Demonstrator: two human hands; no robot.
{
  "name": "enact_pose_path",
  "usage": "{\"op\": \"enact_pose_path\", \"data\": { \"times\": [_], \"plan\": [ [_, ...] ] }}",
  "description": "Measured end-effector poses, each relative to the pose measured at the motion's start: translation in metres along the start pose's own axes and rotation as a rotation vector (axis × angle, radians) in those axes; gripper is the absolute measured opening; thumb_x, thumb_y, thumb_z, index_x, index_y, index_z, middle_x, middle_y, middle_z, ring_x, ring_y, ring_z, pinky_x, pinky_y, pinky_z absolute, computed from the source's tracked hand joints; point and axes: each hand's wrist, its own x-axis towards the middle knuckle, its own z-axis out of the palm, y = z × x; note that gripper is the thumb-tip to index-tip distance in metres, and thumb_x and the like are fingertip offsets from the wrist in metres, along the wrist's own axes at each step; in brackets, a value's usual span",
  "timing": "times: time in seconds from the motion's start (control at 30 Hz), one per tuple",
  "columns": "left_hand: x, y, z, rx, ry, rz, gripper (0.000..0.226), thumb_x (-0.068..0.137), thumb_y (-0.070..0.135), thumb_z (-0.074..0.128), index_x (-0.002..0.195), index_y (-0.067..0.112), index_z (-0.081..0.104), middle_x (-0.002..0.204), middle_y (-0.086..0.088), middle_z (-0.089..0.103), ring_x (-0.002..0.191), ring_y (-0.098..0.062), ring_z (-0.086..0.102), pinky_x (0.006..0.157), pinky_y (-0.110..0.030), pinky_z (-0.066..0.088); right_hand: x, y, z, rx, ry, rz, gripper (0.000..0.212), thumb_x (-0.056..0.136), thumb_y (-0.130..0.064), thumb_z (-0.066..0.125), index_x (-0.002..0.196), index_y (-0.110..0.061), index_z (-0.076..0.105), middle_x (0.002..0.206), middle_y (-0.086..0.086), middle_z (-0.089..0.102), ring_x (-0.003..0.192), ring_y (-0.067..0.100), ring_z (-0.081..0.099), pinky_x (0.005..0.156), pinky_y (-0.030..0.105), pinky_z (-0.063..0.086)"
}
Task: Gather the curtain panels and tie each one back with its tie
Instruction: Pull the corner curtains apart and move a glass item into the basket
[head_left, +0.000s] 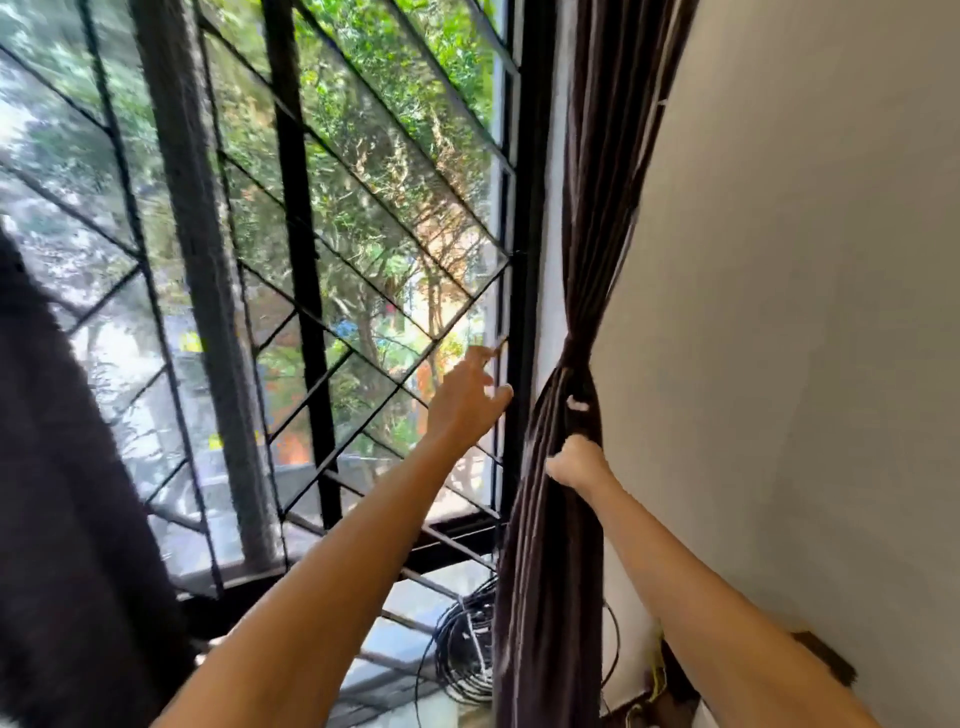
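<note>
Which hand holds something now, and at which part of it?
The right hand grips the gathered curtain just below its narrow waist. The left hand holds nothing.

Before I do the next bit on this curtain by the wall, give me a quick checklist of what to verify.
1. Right curtain panel gathered into one bundle: ok.
2. Right hand grips that bundle: ok.
3. Left hand free, fingers open, holding nothing: ok.
4. Tie round the bundle: cannot tell; it narrows above the right hand, but no tie stands out.
5. Left curtain panel tied back: not ok; it hangs wide, no tie in view.
6. Cable coil clear of the right panel's lower folds: cannot tell.
</note>
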Motion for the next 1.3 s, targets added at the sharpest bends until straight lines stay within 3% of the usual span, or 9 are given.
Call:
{"op": "enact_pose_path", "data": {
  "times": [0.17,0.47,0.57,0.73,0.93,1.07,1.13,1.2,1.3],
  "plan": [
    [-0.046,-0.059,-0.028,0.009,0.043,-0.172,0.037,0.081,0.029,0.067,0.113,0.017,0.054,0.094,-0.002,0.068,0.092,-0.026,0.063,0.080,-0.037,0.050,-0.036,-0.016,0.060,-0.074,-0.060,-0.018,0.045,0.079,-0.026,0.057,0.120,-0.008,0.053,0.128,0.014,0.054,0.116,0.036,0.055,0.094,0.041,0.046],
    [-0.164,-0.157,-0.102,0.037,0.222,-0.494,0.022,0.081,0.024,0.062,0.102,0.017,0.060,0.088,-0.001,0.068,0.090,-0.023,0.064,0.077,-0.031,0.049,-0.116,-0.080,0.183,-0.256,-0.452,-0.404,0.024,0.084,-0.021,0.063,0.092,-0.004,0.048,0.095,0.017,0.059,0.083,0.028,0.060,0.044,0.025,0.030],
    [-0.210,-0.181,-0.127,0.081,0.290,-0.592,0.021,0.080,0.030,0.061,0.099,0.022,0.061,0.090,0.003,0.069,0.089,-0.019,0.064,0.078,-0.031,0.050,-0.155,-0.096,0.227,-0.341,-0.536,-0.549,0.025,0.086,-0.020,0.059,0.074,0.000,0.050,0.070,0.009,0.048,0.090,0.030,0.058,0.046,0.021,0.027],
    [-0.310,-0.229,-0.151,0.141,0.276,-0.838,0.019,0.082,0.031,0.064,0.098,0.021,0.063,0.089,0.002,0.071,0.094,-0.020,0.065,0.081,-0.031,0.050,-0.234,-0.098,0.314,-0.554,-0.774,-0.729,0.042,0.093,-0.032,0.051,0.119,0.000,0.059,0.119,0.018,0.061,0.114,0.032,0.056,0.088,0.033,0.045],
    [-0.377,-0.279,-0.204,0.217,0.248,-1.027,0.006,0.081,0.024,0.059,0.086,0.022,0.063,0.090,-0.002,0.068,0.091,-0.023,0.064,0.073,-0.031,0.048,-0.308,-0.135,0.376,-0.574,-0.967,-0.753,0.044,0.087,-0.033,0.058,0.116,0.000,0.061,0.121,0.015,0.061,0.114,0.029,0.057,0.087,0.027,0.045],
    [-0.395,-0.305,-0.237,0.268,0.235,-1.072,0.005,0.083,0.025,0.057,0.079,0.024,0.058,0.085,0.001,0.065,0.089,-0.025,0.062,0.073,-0.034,0.049,-0.341,-0.167,0.396,-0.509,-1.028,-0.756,0.019,0.090,-0.024,0.058,0.074,-0.025,0.050,0.112,0.010,0.057,0.122,0.029,0.053,0.073,0.020,0.041],
    [-0.406,-0.317,-0.251,0.312,0.237,-1.091,0.007,0.084,0.026,0.057,0.085,0.020,0.060,0.094,-0.002,0.068,0.093,-0.026,0.063,0.074,-0.031,0.048,-0.352,-0.178,0.411,-0.491,-1.033,-0.763,0.013,0.091,-0.023,0.056,0.078,-0.024,0.052,0.115,0.012,0.059,0.107,0.027,0.059,0.073,0.020,0.046],
    [-0.418,-0.326,-0.263,0.313,0.225,-1.117,0.011,0.084,0.026,0.058,0.091,0.019,0.062,0.097,-0.002,0.068,0.094,-0.025,0.063,0.078,-0.032,0.049,-0.361,-0.182,0.426,-0.526,-1.008,-0.706,0.026,0.087,-0.029,0.058,0.068,-0.018,0.044,0.082,0.007,0.057,0.065,0.020,0.054,0.062,0.027,0.048],
    [-0.436,-0.343,-0.276,0.310,0.218,-1.187,0.011,0.082,0.026,0.056,0.090,0.024,0.063,0.095,-0.002,0.068,0.091,-0.024,0.063,0.077,-0.033,0.050,-0.366,-0.183,0.453,-0.566,-1.024,-0.640,0.029,0.084,-0.032,0.058,0.068,-0.014,0.042,0.069,0.002,0.049,0.055,0.017,0.047,0.048,0.023,0.039]
  ]
}}
